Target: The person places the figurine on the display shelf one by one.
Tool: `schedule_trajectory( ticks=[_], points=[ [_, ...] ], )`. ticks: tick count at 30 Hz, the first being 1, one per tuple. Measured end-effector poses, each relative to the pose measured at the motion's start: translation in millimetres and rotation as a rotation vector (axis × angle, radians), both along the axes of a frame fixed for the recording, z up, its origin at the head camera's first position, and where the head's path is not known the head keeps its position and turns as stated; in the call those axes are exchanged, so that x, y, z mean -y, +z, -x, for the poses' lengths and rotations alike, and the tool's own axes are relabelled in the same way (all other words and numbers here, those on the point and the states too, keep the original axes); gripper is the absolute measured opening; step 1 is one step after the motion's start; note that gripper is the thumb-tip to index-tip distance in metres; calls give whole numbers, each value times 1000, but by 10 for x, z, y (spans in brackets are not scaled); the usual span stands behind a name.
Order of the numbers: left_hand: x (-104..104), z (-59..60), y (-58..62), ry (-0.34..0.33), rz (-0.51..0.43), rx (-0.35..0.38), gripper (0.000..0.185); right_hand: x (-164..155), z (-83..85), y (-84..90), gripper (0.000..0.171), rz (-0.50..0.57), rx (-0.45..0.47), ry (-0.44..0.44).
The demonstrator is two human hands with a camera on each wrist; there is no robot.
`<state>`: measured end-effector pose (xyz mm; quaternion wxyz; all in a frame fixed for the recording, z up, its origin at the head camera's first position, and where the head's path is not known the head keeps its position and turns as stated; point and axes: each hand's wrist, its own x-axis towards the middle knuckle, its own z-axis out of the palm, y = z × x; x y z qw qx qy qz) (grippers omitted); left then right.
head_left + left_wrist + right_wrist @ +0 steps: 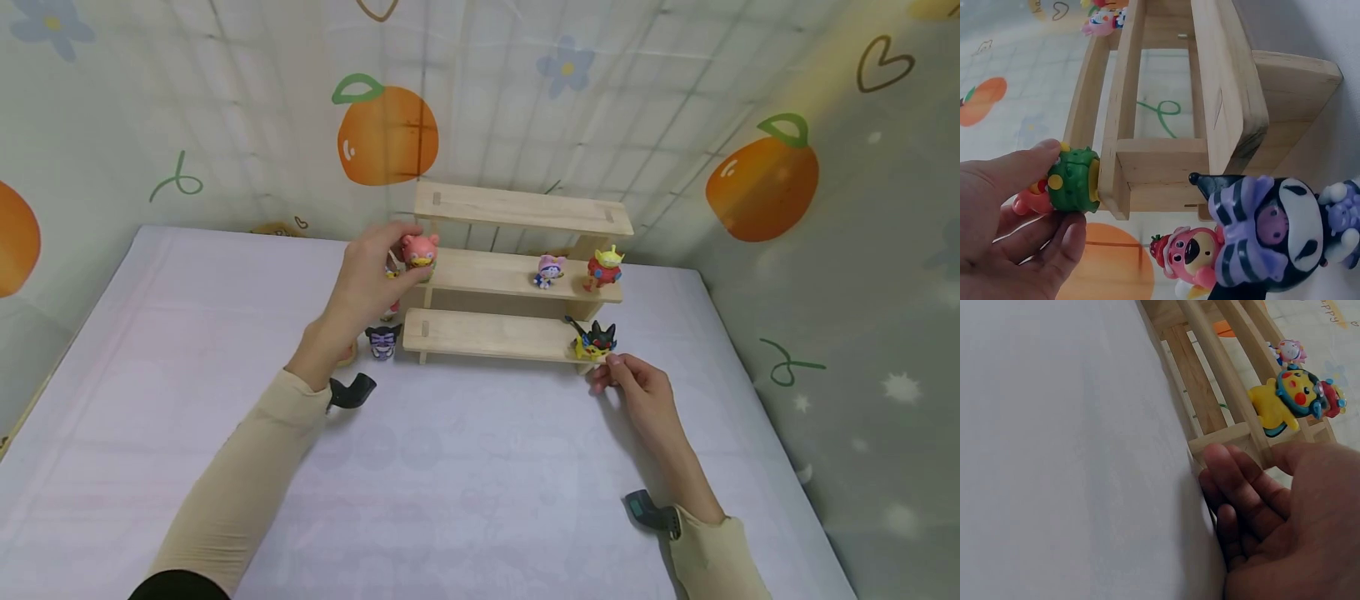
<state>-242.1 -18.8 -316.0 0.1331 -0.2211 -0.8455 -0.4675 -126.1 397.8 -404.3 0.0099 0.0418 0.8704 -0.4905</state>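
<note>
Left hand (367, 279) pinches a pink figurine (419, 250) with a green base, fingers (1022, 165) clamped on it, right at the left end of the middle tier of the wooden step shelf (517, 279). The left wrist view shows the green base touching the end of the plank, not yet seated on top. Right hand (633, 387) rests at the shelf's lower right corner, fingers (1235, 481) loosely curled against the wood, holding nothing, just beside the yellow-and-black figurine (595, 340) on the bottom tier.

Risks, judged from this: the pink figurine sits at the very plank edge, so releasing here could tip it off onto the table (465, 467), onto the purple figurine (383, 342) below. The light shelf could slide if pushed sideways, shaking the small pink-hat figurine (550, 271) and green alien figurine (604, 268). The right hand may knock the yellow one over.
</note>
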Motion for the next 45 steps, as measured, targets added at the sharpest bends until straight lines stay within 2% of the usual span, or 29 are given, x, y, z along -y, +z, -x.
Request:
schedule_trajectory(
  ticks=[7, 13, 19, 26, 29, 32, 38, 45],
  points=[
    [-109, -21, -44, 13, -90, 73, 52, 2, -14, 27, 51, -6, 16, -10],
    [-309, -52, -60, 8, -133, 91, 54, -3, -11, 24, 51, -2, 17, -7],
    [-531, -78, -80, 27, -164, 142, 64, 6, 1, 17, 49, -3, 31, -8],
    [-766, -86, -137, 64, -123, 94, 57, 6, -3, 23, 50, 1, 28, -10],
    [-845, -92, -140, 72, -107, 104, 57, 7, -6, 26, 51, -2, 32, -10],
    [-918, -86, -149, 53, -123, 130, 57, 9, -9, 18, 50, 0, 33, -10],
    [-1017, -63, -197, 21, -181, 112, 52, 41, -11, 0, 51, 18, 27, -14],
    [-1058, -83, -186, 25, -188, 100, 49, 19, -7, 37, 52, -14, 43, -28]
  ],
)
